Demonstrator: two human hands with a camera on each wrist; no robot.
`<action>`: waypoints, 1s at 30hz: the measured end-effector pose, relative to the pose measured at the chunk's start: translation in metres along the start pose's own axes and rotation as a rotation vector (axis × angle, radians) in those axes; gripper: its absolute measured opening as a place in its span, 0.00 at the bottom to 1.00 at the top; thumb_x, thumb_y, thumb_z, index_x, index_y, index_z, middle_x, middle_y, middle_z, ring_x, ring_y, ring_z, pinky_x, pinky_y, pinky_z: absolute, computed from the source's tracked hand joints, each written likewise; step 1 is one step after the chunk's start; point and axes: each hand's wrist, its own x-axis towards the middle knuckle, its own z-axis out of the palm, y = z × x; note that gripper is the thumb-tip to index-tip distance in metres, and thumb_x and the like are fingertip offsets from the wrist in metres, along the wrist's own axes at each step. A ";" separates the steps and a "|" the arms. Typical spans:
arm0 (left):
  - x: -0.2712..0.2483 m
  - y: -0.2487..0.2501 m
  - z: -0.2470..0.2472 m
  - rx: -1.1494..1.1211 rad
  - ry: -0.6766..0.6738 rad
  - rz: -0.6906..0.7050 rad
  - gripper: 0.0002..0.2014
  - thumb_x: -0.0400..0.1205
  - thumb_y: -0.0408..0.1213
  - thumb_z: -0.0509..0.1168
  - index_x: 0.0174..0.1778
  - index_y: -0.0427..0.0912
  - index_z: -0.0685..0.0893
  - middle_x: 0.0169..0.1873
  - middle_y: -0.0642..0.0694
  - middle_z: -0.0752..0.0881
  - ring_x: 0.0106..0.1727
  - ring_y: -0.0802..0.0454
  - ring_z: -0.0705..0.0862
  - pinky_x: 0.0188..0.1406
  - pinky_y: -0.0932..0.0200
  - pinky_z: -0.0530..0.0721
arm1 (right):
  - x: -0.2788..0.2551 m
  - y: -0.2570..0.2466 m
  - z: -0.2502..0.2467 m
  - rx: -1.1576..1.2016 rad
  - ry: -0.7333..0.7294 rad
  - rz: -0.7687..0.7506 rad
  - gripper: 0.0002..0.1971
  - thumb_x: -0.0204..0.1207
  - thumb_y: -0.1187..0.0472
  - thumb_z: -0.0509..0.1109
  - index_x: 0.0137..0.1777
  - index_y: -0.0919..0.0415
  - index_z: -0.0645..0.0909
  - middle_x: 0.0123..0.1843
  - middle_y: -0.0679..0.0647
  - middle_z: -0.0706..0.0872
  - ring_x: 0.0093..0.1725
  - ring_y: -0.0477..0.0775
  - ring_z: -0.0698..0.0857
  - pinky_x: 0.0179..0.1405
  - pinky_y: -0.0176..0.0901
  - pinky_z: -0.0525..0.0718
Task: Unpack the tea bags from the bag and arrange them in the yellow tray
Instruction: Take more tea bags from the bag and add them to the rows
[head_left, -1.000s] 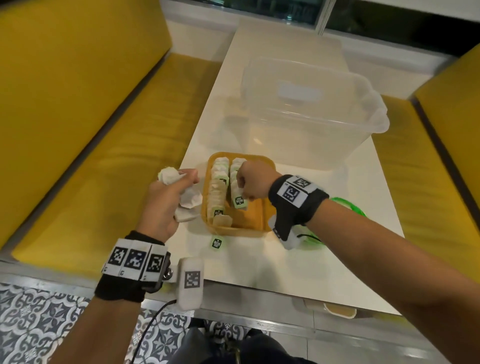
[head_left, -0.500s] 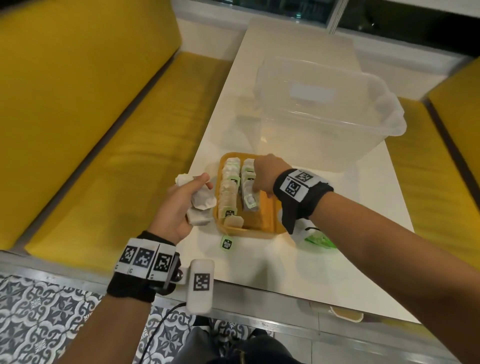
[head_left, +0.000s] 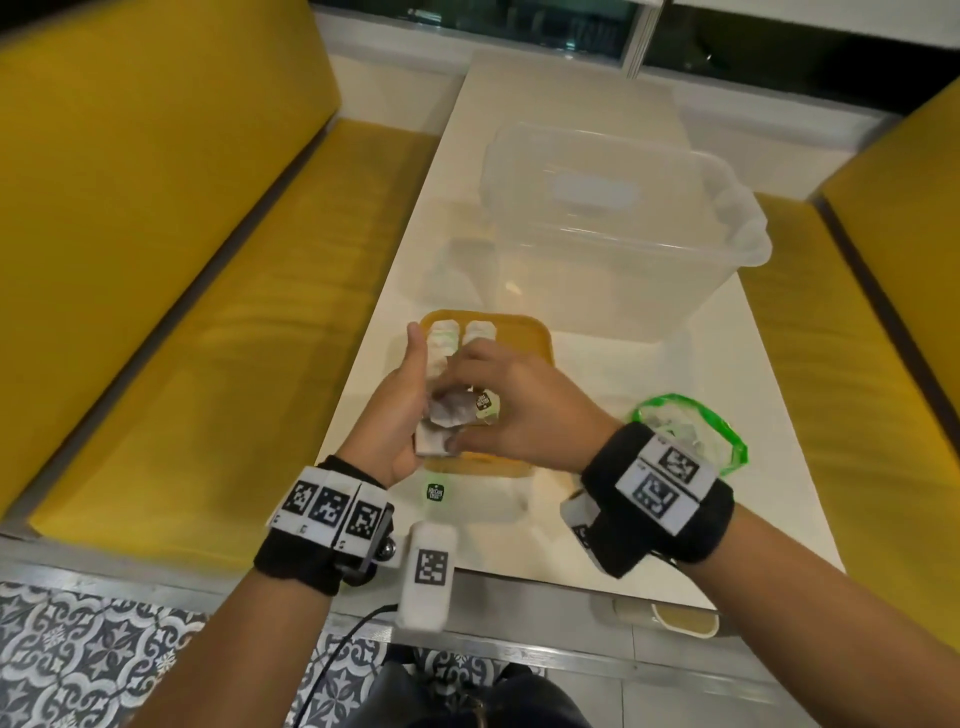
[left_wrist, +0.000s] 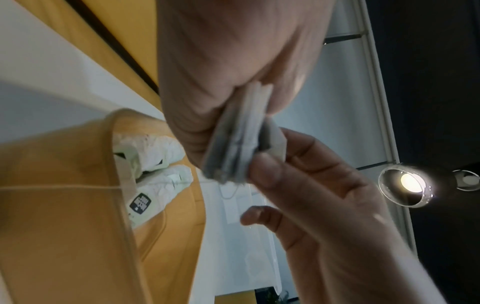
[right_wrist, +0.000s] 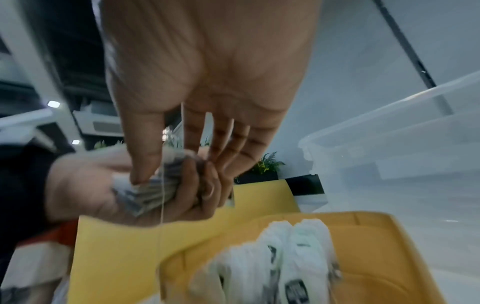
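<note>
My left hand (head_left: 418, 410) grips a small stack of tea bags (head_left: 448, 418) just above the near left corner of the yellow tray (head_left: 524, 338). My right hand (head_left: 467, 402) meets it from the right and pinches the stack between thumb and fingers. The right wrist view shows the thumb (right_wrist: 141, 164) pressed on the stack's edge (right_wrist: 148, 195), with a thin string hanging down. Two rows of tea bags (head_left: 460, 332) lie along the tray's left side (right_wrist: 285, 257). The green-rimmed bag (head_left: 691, 431) lies on the table behind my right wrist.
A large clear plastic tub (head_left: 613, 223) stands right behind the tray. One loose green tag (head_left: 435, 491) lies on the white table (head_left: 753, 415) in front of the tray. Yellow benches (head_left: 260, 312) flank the table on both sides.
My left hand has carried its tea bags rightward to the tray's near corner. My right hand has left the row in the tray and come back to take hold of the stack.
</note>
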 end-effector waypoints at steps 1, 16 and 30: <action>-0.002 -0.001 0.003 -0.023 -0.010 -0.011 0.37 0.81 0.69 0.46 0.66 0.44 0.83 0.37 0.44 0.90 0.34 0.51 0.89 0.23 0.60 0.82 | -0.005 0.003 0.005 -0.058 0.036 -0.028 0.18 0.66 0.54 0.78 0.56 0.53 0.87 0.52 0.48 0.84 0.50 0.51 0.82 0.43 0.54 0.83; -0.011 -0.008 0.007 0.163 0.022 0.159 0.25 0.81 0.61 0.59 0.48 0.41 0.85 0.38 0.44 0.88 0.30 0.54 0.83 0.28 0.59 0.81 | -0.018 -0.003 -0.057 0.290 0.391 0.179 0.03 0.76 0.66 0.73 0.46 0.63 0.88 0.37 0.57 0.89 0.37 0.56 0.87 0.36 0.51 0.88; -0.010 -0.032 0.023 0.543 0.125 0.503 0.13 0.70 0.37 0.80 0.49 0.50 0.89 0.49 0.51 0.88 0.50 0.48 0.86 0.37 0.56 0.86 | -0.013 -0.021 -0.080 0.452 0.451 0.206 0.02 0.77 0.70 0.73 0.45 0.70 0.86 0.35 0.70 0.87 0.30 0.52 0.88 0.28 0.42 0.87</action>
